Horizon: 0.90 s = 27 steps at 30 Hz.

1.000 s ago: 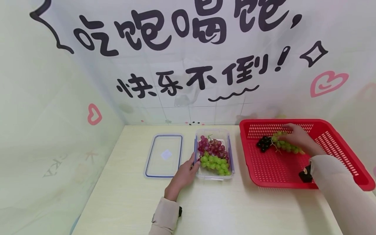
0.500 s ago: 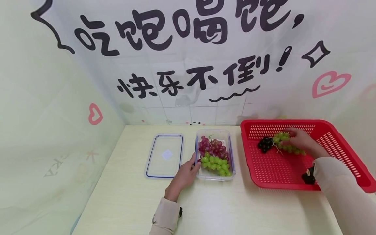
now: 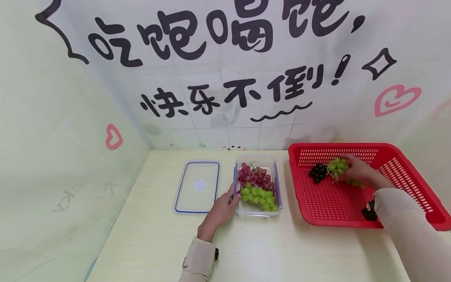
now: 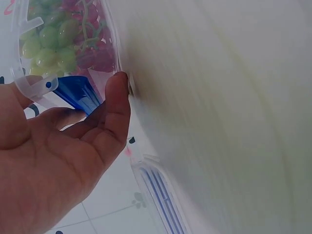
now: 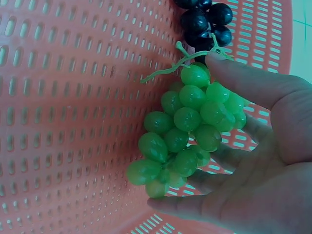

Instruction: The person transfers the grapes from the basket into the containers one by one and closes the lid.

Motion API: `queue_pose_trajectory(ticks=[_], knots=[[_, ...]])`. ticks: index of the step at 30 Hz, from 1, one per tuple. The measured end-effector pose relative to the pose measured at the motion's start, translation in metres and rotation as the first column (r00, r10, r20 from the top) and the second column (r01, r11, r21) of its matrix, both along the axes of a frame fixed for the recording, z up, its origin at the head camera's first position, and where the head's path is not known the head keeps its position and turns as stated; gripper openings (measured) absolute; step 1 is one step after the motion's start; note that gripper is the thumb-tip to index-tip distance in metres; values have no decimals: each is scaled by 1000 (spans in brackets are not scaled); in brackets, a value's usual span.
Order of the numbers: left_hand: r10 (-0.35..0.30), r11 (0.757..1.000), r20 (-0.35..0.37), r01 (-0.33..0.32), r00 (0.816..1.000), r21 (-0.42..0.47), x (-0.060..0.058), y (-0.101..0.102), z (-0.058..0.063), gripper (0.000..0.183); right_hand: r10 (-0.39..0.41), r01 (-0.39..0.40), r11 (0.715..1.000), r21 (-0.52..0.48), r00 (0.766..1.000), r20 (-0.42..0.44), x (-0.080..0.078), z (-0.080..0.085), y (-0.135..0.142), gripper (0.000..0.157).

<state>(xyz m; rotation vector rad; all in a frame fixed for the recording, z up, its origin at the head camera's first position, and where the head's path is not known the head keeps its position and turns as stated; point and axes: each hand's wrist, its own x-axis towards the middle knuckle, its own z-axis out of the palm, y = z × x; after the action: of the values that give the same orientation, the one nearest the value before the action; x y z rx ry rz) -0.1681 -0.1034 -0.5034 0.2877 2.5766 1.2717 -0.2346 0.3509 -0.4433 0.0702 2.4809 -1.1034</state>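
On my remote feed, a pale wood-grain table (image 3: pixel 267 250) meets a creased white backdrop (image 3: pixel 334 117) bearing black Chinese lettering (image 3: pixel 242 97) and a pink heart (image 3: pixel 399 103).

The clear plastic container (image 3: pixel 258 214) is open from above, but red grapes (image 3: pixel 258 175) and light-green grapes (image 3: pixel 260 194) take most of its room, except the front-left corner. The left hand (image 3: pixel 221 210) blocks the front of the gap beside the lid (image 3: pixel 195 174); behind the hand, this gap is free. A narrow strip of table (image 3: pixel 287 196) gives passage before the red basket (image 3: pixel 324 201). Inside, black grapes (image 3: pixel 318 172) obstruct the left side of the right hand (image 3: pixel 361 171), while the front-left floor offers space.
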Motion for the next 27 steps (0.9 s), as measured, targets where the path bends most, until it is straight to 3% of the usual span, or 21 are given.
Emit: queue_pose_trajectory(ticks=[13, 21, 27], knots=[[3, 1000, 13, -3, 1000, 2, 0, 0, -2, 64, 16, -19, 997, 74, 999, 49, -1, -2, -5, 102], [2, 1000, 11, -2, 1000, 5, -1, 0, -1, 64, 64, -59, 987, 153, 997, -33, 1, -3, -5, 83], [-4, 1000, 6, 4, 1000, 22, -1, 0, 0, 63, 102, -77, 972, 222, 990, -101, 3, -7, -5, 78]])
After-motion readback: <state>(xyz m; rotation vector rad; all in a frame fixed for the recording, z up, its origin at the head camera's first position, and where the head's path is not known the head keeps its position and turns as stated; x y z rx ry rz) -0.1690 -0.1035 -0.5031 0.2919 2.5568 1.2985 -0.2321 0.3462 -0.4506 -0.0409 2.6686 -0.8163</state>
